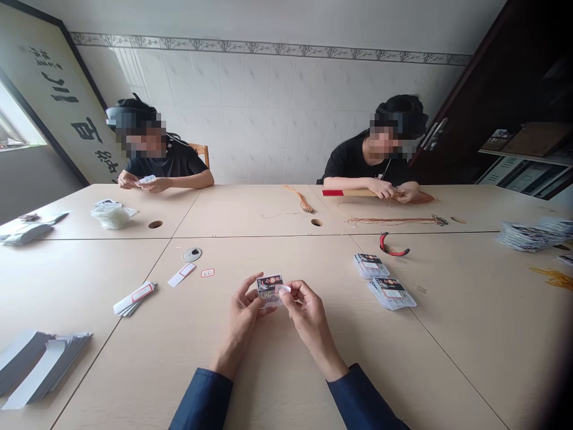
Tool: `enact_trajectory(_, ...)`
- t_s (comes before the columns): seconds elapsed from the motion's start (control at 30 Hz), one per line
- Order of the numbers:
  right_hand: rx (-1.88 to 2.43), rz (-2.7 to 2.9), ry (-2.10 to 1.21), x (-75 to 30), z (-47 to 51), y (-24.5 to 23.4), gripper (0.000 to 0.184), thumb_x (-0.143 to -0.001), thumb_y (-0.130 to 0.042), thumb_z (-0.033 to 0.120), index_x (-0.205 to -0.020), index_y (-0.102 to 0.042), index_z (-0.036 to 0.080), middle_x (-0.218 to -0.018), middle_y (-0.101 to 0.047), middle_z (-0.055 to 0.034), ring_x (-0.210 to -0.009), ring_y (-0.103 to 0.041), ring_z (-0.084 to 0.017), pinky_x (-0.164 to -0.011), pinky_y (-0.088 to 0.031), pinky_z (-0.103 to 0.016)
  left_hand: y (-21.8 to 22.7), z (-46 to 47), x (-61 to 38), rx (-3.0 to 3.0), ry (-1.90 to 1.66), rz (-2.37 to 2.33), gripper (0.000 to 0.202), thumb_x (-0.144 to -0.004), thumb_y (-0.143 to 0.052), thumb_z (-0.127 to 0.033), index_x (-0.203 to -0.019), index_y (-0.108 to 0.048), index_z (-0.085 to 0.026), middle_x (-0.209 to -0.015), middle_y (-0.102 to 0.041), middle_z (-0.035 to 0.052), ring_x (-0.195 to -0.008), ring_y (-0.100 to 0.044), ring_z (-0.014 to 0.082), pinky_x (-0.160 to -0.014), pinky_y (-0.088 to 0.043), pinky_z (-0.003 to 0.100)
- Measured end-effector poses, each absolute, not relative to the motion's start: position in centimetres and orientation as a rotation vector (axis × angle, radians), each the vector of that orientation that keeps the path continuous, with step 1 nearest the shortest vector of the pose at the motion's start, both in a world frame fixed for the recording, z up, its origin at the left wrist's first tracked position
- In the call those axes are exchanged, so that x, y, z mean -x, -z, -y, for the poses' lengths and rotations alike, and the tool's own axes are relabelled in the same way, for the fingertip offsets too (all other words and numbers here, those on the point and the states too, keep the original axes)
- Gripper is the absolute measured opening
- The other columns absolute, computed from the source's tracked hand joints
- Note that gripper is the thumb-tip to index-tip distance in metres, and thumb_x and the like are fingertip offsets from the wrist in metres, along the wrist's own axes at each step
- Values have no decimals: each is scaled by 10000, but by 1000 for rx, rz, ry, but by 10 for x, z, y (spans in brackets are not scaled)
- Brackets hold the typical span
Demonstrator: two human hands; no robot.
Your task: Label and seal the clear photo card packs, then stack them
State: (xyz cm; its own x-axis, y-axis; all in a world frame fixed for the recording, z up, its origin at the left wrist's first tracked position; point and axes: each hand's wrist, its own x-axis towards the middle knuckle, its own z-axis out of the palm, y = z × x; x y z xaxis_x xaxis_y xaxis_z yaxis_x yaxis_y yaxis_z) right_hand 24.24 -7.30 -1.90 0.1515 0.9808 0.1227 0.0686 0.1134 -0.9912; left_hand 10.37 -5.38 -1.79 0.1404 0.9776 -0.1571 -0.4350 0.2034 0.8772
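Note:
Between both hands, above the table, I hold a small flat clear packet point(270, 282) with a black printed card. My left hand point(245, 307) grips its left side, thumb in front and fingers behind. My right hand point(308, 310) pinches the right side, its thumb on a small white label point(283, 289) at the packet's face. Whether the label is fully stuck down, I cannot tell. Right of my hands lie two stacks of similar packets, a nearer stack point(392, 294) and a farther stack point(371, 266). A loose red-bordered label point(208, 273) lies to the left.
Label strips point(134, 298) and paper strips point(49, 364) lie left. A round metal disc point(192, 255) and a curved red-and-black object point(393, 246) lie ahead. Two co-workers sit opposite; one handles orange cords point(389, 221) nearby. More packets point(528, 236) are stacked far right.

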Motion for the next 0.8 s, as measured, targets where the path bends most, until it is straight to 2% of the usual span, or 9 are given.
enact_trajectory(0.23,1229,1099,-932,-243,70,23,365,-831,-651,555,-883,-585,200,-777,-579,-13,-579,-447,-116,-523,-360,-242,19,53,-103,-796,-1184,-900,672,-647,-816,-270,-1263,-565,-172,-994,-734,109,-858,-704,235,-715,-587,329)
enact_trajectory(0.43,1208,1037,-918,-245,69,24,407,-822,-656,579,-913,-539,200,-788,-550,-10,-570,-446,-107,-525,-378,-247,18,54,-103,-846,-1186,-956,639,-668,-826,-419,-1192,-580,-148,-933,-736,117,-821,-707,254,-620,-592,318)
enact_trajectory(0.67,1199,1048,-915,-243,69,23,388,-823,-658,556,-914,-527,202,-780,-524,1,-582,-454,-109,-526,-387,-242,16,54,-103,-840,-1180,-951,664,-627,-856,-382,-1184,-570,-160,-976,-739,112,-829,-708,248,-641,-598,324)
enact_trajectory(0.8,1192,1056,-907,-244,69,24,383,-830,-655,542,-918,-526,193,-798,-541,-10,-587,-464,-107,-508,-388,-231,18,51,-104,-850,-1162,-968,650,-631,-854,-390,-1160,-562,-150,-950,-736,112,-767,-692,223,-590,-589,305)
